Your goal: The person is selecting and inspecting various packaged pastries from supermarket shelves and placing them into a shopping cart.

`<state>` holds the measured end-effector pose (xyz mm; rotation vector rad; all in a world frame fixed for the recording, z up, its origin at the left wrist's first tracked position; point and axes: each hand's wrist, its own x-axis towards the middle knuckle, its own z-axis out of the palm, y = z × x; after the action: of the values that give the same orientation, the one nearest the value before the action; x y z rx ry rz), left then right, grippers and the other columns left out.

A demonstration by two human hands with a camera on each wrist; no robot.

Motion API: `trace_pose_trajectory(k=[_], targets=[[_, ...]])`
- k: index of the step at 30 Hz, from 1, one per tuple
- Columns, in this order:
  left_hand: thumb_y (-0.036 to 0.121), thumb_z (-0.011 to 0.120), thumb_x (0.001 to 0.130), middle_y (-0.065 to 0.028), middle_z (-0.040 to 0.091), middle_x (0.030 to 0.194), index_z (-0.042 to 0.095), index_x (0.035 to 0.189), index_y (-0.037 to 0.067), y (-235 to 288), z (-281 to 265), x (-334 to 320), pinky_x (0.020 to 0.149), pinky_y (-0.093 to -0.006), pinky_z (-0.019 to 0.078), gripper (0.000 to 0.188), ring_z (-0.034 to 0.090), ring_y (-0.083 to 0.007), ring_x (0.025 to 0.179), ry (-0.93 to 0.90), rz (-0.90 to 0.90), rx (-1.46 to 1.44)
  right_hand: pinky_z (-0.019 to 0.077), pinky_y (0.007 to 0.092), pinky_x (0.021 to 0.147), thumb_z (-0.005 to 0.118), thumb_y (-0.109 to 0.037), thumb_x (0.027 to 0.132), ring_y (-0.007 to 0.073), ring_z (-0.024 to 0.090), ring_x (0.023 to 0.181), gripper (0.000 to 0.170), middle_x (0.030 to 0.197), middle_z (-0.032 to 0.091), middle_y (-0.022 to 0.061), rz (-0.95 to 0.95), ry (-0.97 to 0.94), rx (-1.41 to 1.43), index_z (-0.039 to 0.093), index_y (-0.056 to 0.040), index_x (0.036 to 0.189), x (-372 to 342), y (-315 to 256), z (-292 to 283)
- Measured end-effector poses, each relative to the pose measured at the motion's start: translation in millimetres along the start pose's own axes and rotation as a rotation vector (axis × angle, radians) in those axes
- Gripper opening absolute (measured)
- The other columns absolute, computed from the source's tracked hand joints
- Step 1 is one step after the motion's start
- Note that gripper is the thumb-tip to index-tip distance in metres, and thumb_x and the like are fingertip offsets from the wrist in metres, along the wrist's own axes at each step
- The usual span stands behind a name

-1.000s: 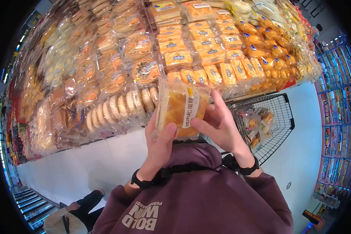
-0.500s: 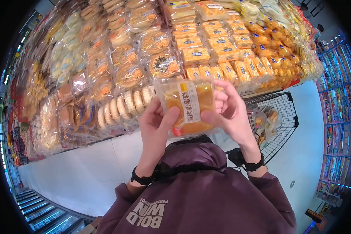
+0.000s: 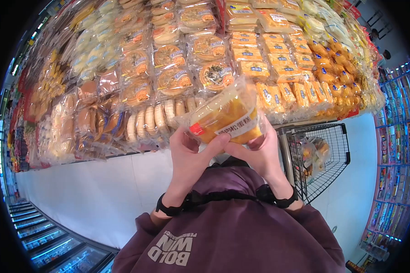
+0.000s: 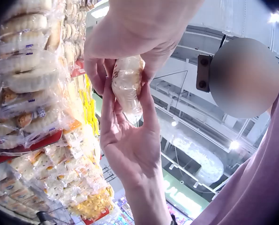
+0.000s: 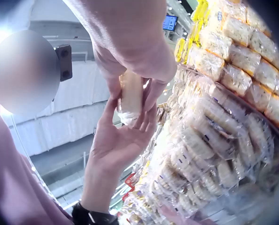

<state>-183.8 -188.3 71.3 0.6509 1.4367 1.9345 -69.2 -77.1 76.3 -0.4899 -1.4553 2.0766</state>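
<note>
Between both hands is a clear-wrapped packaged cake (image 3: 230, 116) with a white label strip and a red patch at its left end. My left hand (image 3: 190, 152) grips its left side, thumb across the front. The right hand (image 3: 261, 152) holds the right side, its thumb meeting the other near the label. In the head view the pack is tilted, its right end raised. Seen edge-on, the cake pack (image 4: 126, 86) shows its crinkled wrapper in the left wrist view, with fingers on both faces. The right wrist view also shows the pack (image 5: 130, 98) held between the two hands.
A wide display of wrapped baked goods (image 3: 168, 59) lies ahead, with round pastries (image 3: 146, 123) along its front edge and orange packs (image 3: 255, 68) further right. A wire shopping cart (image 3: 325, 157) with bagged items stands at the right. Stocked shelves (image 3: 396, 150) line the far right.
The pack, earlier facing me nearly upright, has been turned and tipped so its label now runs along the lower right. Both hands stay on it. The display has shifted rightward in view.
</note>
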Motion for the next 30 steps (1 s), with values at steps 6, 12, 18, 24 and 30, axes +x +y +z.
trace_pose_trajectory(k=[6,12,18,24,30], targets=[[0.006,0.075,0.083,-0.0078,0.068,0.105,0.060,0.115,-0.004,18,-10,10,0.082,-0.0275,0.0519,0.036,0.064,-0.0124,0.095,-0.100,0.014,0.071,0.0451,0.0173,0.073,0.071,0.001,0.082,0.0034,0.058,0.080,0.043,0.097,0.062,0.0008,-0.196,-0.027,-0.090,0.053,0.0012,0.120,12,-3,-28],[0.007,0.070,0.087,-0.0072,0.068,0.104,0.060,0.115,-0.004,17,-5,7,0.080,-0.0265,0.0519,0.031,0.064,-0.0106,0.093,-0.104,-0.124,-0.035,0.0421,0.0161,0.064,0.064,0.002,0.088,-0.0016,0.053,0.075,0.028,0.096,0.065,-0.0004,-0.098,-0.012,-0.111,0.058,0.0009,0.115,11,-9,-16],[0.009,0.066,0.091,-0.0089,0.068,0.105,0.059,0.116,-0.005,14,-12,9,0.080,-0.0268,0.0524,0.029,0.064,-0.0113,0.094,-0.095,-0.208,-0.122,0.0366,0.0146,0.058,0.062,-0.001,0.091,-0.0031,0.050,0.072,0.025,0.099,0.066,0.0002,-0.021,0.017,0.034,0.057,-0.0002,0.115,13,-6,-10],[0.003,0.069,0.087,-0.0097,0.068,0.106,0.058,0.118,-0.006,20,-4,9,0.082,-0.0275,0.0531,0.034,0.064,-0.0123,0.095,-0.136,-0.081,0.007,0.0407,0.0144,0.063,0.061,0.000,0.091,-0.0007,0.055,0.081,0.028,0.104,0.065,0.0028,-0.009,0.004,0.010,0.055,0.0011,0.119,14,-5,-17],[0.001,0.069,0.086,-0.0102,0.067,0.108,0.057,0.118,-0.005,20,-3,12,0.081,-0.0278,0.0540,0.035,0.065,-0.0131,0.095,-0.133,-0.104,-0.038,0.0443,0.0160,0.072,0.062,0.002,0.090,0.0019,0.057,0.090,0.035,0.109,0.064,0.0038,-0.045,0.002,0.080,0.053,0.0015,0.123,16,-9,-12]])
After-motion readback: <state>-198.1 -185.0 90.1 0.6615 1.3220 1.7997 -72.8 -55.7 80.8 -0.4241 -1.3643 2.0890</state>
